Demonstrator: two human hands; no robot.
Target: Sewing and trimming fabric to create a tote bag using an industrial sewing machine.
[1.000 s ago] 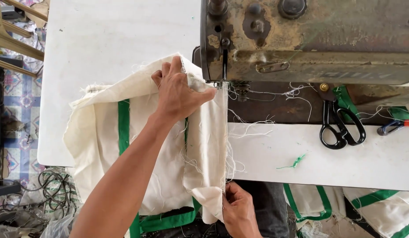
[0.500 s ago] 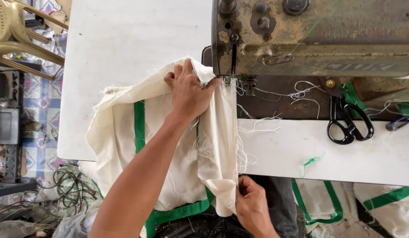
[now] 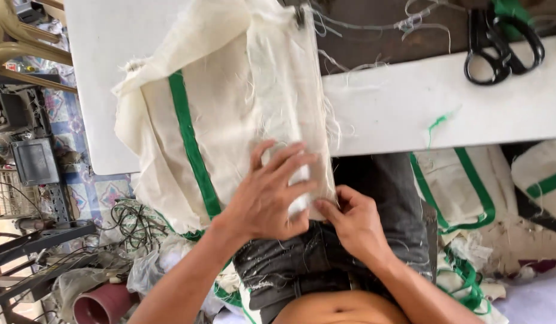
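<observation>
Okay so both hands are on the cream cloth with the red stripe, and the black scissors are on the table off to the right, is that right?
Not quite: the stripe on the cream cloth is green, not red, as the head view shows. The rest holds: the left hand and right hand are both on the cloth, and the black scissors lie on the table to the right.

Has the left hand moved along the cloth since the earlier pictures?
Yes. The left hand has slid down the cream cloth, away from the machine, toward the table edge.
</observation>
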